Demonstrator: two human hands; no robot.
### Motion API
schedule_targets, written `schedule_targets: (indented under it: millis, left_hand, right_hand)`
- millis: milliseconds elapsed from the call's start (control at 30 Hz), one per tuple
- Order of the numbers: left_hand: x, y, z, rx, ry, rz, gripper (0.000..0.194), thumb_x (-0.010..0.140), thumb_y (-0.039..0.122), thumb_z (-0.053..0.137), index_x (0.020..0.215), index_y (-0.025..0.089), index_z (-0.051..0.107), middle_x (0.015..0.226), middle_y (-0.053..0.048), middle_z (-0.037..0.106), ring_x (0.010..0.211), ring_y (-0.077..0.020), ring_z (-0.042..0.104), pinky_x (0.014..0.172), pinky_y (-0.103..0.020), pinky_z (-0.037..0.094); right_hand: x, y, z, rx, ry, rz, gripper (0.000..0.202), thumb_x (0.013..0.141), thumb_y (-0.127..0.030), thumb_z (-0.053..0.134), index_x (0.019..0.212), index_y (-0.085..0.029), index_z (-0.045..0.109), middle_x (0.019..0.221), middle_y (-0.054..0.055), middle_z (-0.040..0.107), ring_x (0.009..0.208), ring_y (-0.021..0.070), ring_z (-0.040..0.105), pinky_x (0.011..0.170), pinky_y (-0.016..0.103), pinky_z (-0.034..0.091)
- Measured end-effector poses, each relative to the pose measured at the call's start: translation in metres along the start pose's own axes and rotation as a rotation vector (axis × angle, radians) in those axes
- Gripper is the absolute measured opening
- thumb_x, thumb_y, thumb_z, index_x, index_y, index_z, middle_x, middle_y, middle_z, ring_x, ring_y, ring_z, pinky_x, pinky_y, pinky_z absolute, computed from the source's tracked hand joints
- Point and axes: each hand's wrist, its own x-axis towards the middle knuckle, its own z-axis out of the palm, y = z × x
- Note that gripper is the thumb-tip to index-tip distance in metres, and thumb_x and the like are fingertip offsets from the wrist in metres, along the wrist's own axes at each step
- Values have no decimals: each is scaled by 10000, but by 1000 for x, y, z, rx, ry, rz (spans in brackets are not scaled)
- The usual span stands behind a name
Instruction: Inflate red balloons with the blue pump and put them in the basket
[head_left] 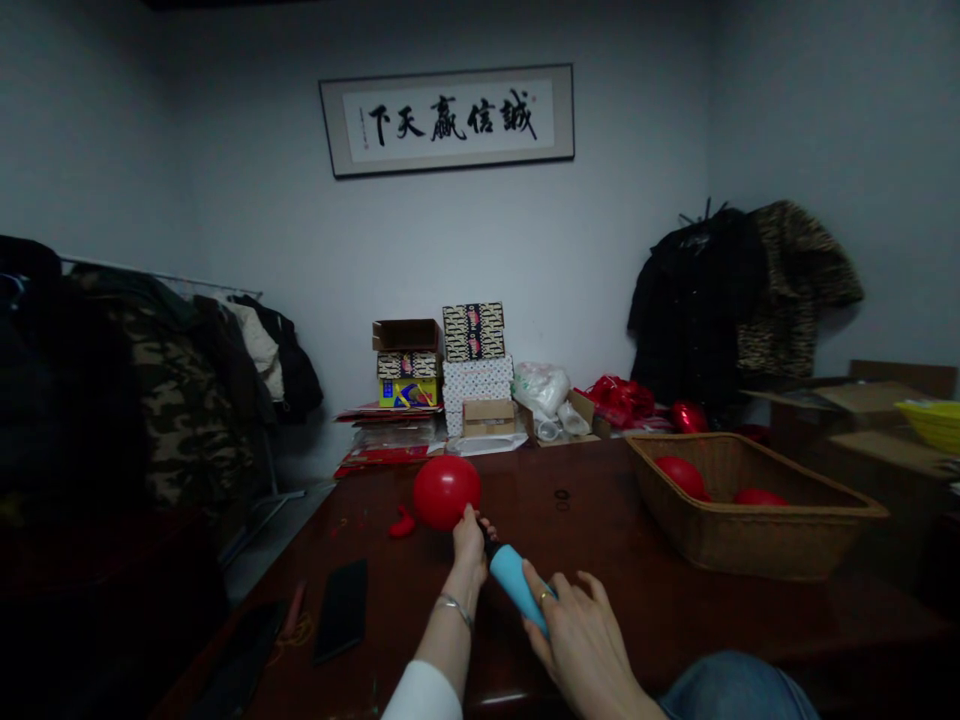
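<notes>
A red balloon (447, 491), partly inflated and round, sits over the dark table at the end of a blue hand pump (517, 585) with a black nozzle. My left hand (471, 545) pinches the balloon's neck where it meets the nozzle. My right hand (577, 630) is wrapped round the blue pump body near its lower end, fingers partly spread over it. A small uninflated red balloon (403, 523) lies on the table just left of the round one.
A wicker basket (757, 540) holding red balloons stands at the right of the table (600, 545). Two dark flat phone-like objects, one a phone (342, 608), lie at the left. Stacked boxes (480, 385) and plastic bags (541, 390) line the back edge.
</notes>
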Motion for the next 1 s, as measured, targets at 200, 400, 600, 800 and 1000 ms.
schedule_targets:
  millis: [200, 400, 600, 800, 1000]
  left_hand:
    - [-2, -3, -2, 16, 37, 1, 217, 901, 312, 444, 729, 183, 417, 464, 60, 426, 342, -70, 407, 378, -178, 318]
    - [6, -2, -7, -18, 46, -36, 228, 895, 335, 454, 726, 191, 402, 466, 72, 397, 327, -66, 387, 358, -168, 288]
    - [21, 4, -20, -27, 65, 11, 219, 906, 303, 429, 723, 184, 413, 468, 69, 400, 331, -65, 393, 358, -166, 283]
    - [26, 19, -30, -39, 76, 38, 211, 898, 291, 448, 721, 178, 421, 460, 68, 406, 335, -65, 393, 366, -169, 304]
    - [20, 27, -24, -80, 88, 33, 215, 896, 293, 453, 716, 182, 418, 457, 68, 405, 329, -64, 389, 361, -166, 293]
  right_hand:
    - [0, -4, 6, -14, 31, -6, 511, 808, -250, 542, 1313, -234, 465, 879, 49, 633, 798, 197, 608, 926, 411, 276]
    - [-5, -5, 1, -18, 45, -31, 526, 788, -252, 566, 1304, -244, 465, 845, 39, 630, 784, 194, 602, 922, 419, 276]
    - [-26, 10, 9, -7, 98, -104, 569, 759, -265, 583, 1310, -266, 439, 893, 22, 638, 773, 177, 610, 929, 414, 251]
    - [-47, 27, 11, -53, 212, -176, 629, 712, -282, 593, 1311, -265, 404, 782, -23, 614, 658, 153, 590, 897, 407, 258]
    - [-48, 28, 3, -62, 248, -180, 591, 712, -278, 573, 1286, -266, 429, 776, -24, 607, 648, 155, 592, 892, 415, 254]
